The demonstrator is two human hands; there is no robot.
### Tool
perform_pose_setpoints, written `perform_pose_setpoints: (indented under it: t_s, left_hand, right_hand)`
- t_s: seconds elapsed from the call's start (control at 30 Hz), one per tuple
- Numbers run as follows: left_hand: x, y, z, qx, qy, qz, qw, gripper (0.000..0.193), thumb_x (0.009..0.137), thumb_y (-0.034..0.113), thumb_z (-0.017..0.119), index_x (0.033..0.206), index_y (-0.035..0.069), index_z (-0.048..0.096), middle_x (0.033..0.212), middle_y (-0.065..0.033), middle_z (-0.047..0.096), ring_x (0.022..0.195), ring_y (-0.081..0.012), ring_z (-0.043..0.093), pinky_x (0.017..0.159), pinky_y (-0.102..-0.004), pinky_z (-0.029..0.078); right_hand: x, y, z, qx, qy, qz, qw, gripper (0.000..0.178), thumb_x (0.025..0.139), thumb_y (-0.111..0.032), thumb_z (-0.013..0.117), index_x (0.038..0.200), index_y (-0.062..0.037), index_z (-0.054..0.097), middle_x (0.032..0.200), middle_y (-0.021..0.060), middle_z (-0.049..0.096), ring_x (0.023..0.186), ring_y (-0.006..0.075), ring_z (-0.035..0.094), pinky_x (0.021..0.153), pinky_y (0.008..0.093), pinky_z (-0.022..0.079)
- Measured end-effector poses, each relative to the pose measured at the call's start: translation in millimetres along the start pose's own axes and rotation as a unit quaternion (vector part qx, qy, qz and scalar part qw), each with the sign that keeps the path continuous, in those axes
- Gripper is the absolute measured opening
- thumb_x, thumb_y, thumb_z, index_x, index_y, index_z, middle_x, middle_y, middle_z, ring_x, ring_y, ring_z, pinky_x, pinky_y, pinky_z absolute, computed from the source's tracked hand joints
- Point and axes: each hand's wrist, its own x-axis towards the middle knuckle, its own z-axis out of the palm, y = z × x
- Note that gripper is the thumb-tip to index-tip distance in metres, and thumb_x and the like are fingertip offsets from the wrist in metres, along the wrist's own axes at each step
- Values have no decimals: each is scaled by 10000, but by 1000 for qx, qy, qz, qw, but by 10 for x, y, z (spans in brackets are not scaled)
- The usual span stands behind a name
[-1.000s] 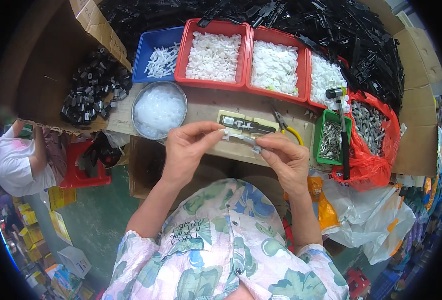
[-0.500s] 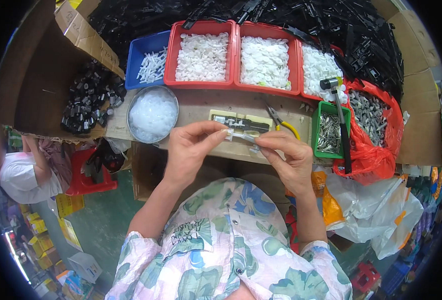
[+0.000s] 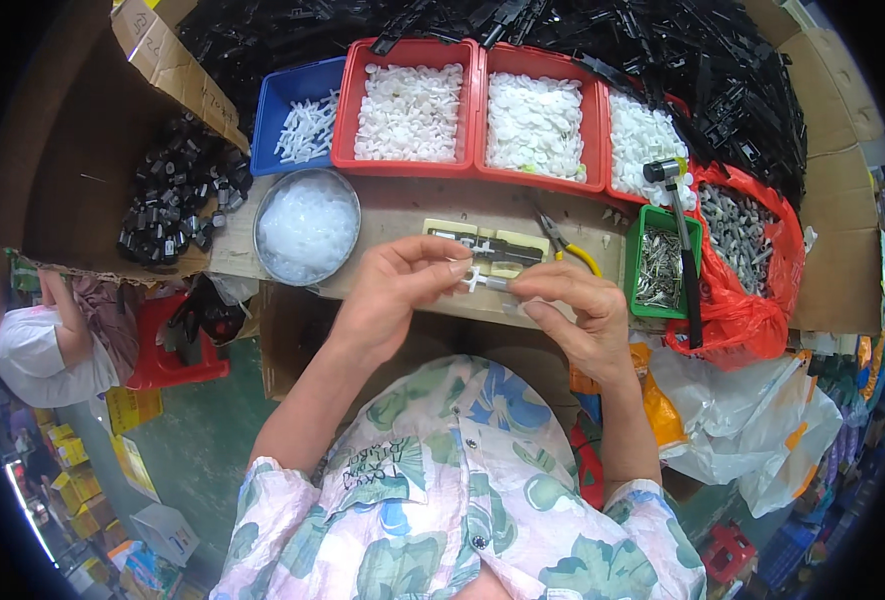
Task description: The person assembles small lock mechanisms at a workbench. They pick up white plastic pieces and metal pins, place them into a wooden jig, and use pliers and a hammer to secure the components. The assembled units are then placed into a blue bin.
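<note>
My left hand pinches a small white plastic piece with a cross-shaped end between thumb and fingertips. From the other side my right hand grips a short greyish-white plastic tube, which meets the white piece. Whether the two parts are joined I cannot tell; the right fingers cover some of the tube. Just beyond my fingertips a cream-coloured fixture block lies on the bench with a black plastic part set in it. Both hands hover over the bench's near edge.
White pieces fill red bins and a blue bin behind. A round metal bowl, yellow-handled pliers, a green tray of metal pins and a hammer lie around. Black parts are heaped at the back.
The white piece and tube have turned and come closer together between my fingers. My left fingertips have shifted slightly right; the right hand stays nearly in place.
</note>
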Motion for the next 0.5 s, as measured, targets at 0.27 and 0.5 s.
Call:
perform_pose_setpoints:
  t_s: [0.27,0.5]
  left_hand:
    - [-54,-81,70,126,-43,101,986,223,852,60,777,1054,-24,735,963,-72,731,843,-106,659,736,-242,506]
    - [-58,-6,131,416,-34,334,845,213,786,61,803,977,-12,745,898,-129,721,803,-241,682,716,-343,533]
  right_hand:
    - [-96,0,-26,153,74,193,966,175,971,-54,655,1112,42,692,932,56,709,817,106,671,728,236,537]
    - [-135,28,-96,206,89,222,949,170,934,-34,693,1078,54,675,950,87,712,809,146,691,753,268,553]
